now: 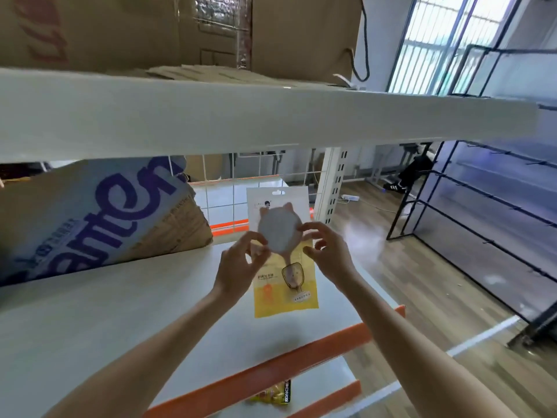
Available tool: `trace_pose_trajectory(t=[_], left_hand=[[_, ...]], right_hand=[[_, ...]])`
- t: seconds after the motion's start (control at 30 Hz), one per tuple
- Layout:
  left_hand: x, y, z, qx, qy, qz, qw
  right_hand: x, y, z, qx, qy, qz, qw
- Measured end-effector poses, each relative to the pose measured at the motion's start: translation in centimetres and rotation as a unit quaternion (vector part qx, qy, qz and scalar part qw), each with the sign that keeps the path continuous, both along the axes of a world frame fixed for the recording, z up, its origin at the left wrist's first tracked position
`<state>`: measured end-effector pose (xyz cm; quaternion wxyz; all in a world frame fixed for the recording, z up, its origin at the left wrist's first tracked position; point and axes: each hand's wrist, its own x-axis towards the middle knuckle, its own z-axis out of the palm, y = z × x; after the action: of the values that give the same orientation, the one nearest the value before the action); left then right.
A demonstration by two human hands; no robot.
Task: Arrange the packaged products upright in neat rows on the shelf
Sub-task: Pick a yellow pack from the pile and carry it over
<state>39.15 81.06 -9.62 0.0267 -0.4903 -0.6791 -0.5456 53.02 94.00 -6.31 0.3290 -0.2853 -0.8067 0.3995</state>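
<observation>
Package (283,251) upright, left hand (238,263), right hand (328,254) pinching sides

A stockroom or small warehouse: white metal shelving (271,116) with orange front beams (271,375) fills the frame, large cardboard cartons (99,218) sit at upper and middle left, and black wire display racks (482,188) stand on wooden flooring (422,285) at right.

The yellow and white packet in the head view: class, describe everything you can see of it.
The packet is a flat glossy pouch, white at the top with a hang slot, yellow below, showing a round cat-eared hand mirror. It stands upright on the white shelf, held from both sides by the left hand and right hand.
</observation>
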Motion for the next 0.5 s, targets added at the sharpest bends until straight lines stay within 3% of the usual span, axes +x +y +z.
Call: trace_pose_trajectory(t=[0.5], left_hand=[[-3.7, 5.7, 0.7, -0.089, 0.152, 0.099, 0.98]], right_hand=[[-4.9, 8.5, 0.2, -0.041, 0.044, 0.11, 0.992]])
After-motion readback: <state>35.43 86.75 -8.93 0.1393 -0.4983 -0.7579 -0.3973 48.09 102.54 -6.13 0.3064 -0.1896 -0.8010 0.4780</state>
